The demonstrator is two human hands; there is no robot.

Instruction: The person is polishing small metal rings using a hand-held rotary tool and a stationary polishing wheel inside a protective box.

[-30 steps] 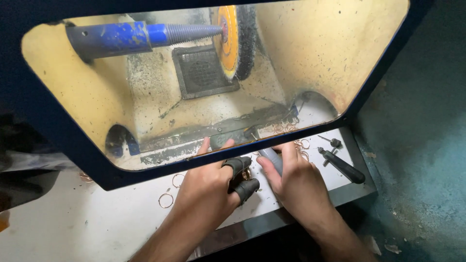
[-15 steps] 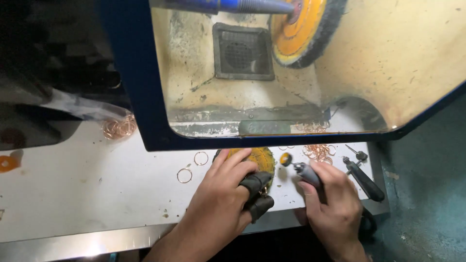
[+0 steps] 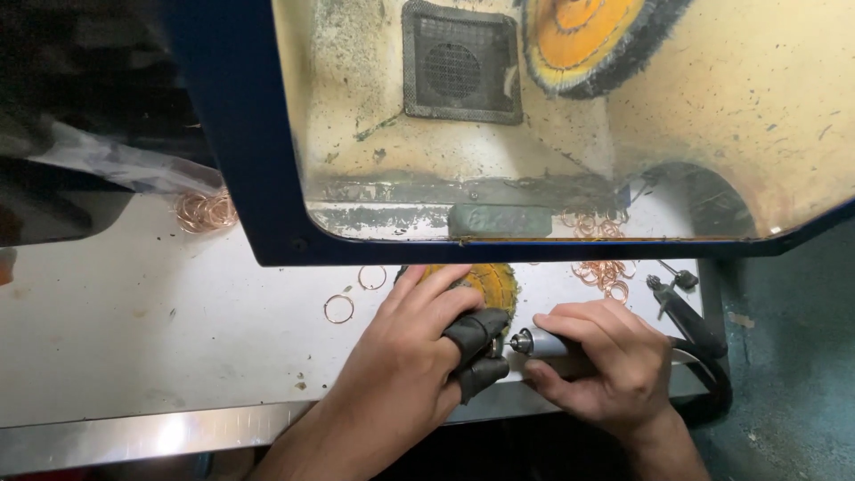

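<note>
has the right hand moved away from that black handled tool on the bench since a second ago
Cannot tell: the camera shifted. The right hand lies just left of the black-handled tool, much as before.

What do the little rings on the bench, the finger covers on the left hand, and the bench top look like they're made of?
Rings: thin wire hoops with a coppery pink shine, likely copper or rose-toned metal.
Finger covers on the left hand: dark, matte, creased, probably rubber or leather.
Bench top: pale, flat sheet with a bright reflective front edge, seemingly metal, dulled by dust.
</note>
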